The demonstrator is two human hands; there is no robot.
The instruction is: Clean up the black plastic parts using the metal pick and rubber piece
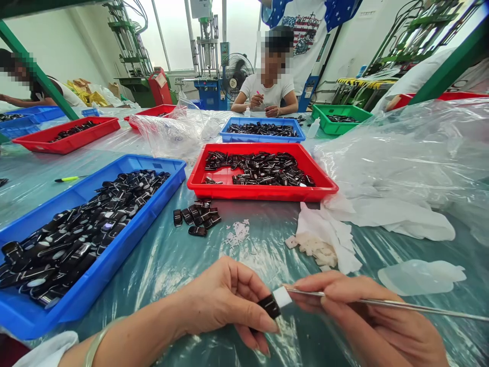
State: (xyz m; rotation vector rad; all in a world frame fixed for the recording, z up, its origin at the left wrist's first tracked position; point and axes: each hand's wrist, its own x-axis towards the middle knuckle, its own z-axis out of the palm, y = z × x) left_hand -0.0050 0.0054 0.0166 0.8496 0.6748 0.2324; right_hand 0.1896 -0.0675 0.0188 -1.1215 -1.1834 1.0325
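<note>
My left hand (pixel 229 306) is closed on a small black plastic part (pixel 269 306) near the table's front edge. My right hand (pixel 367 321) grips long metal tweezers (pixel 401 305) whose tips hold a small white square (pixel 282 295) against the part's end. A handful of the same black parts (pixel 196 216) lies loose on the table ahead. To the left stands a blue tray (pixel 126 239) full of black parts. Straight ahead, a red tray (pixel 263 192) holds more of them.
White scraps (pixel 237 233) and white cloth with small white pieces (pixel 324 239) lie in front of the red tray. Crumpled clear plastic (pixel 412 153) covers the right side. A person (pixel 269 86) sits opposite behind another blue tray (pixel 262 136). More trays (pixel 66 133) and machines stand beyond.
</note>
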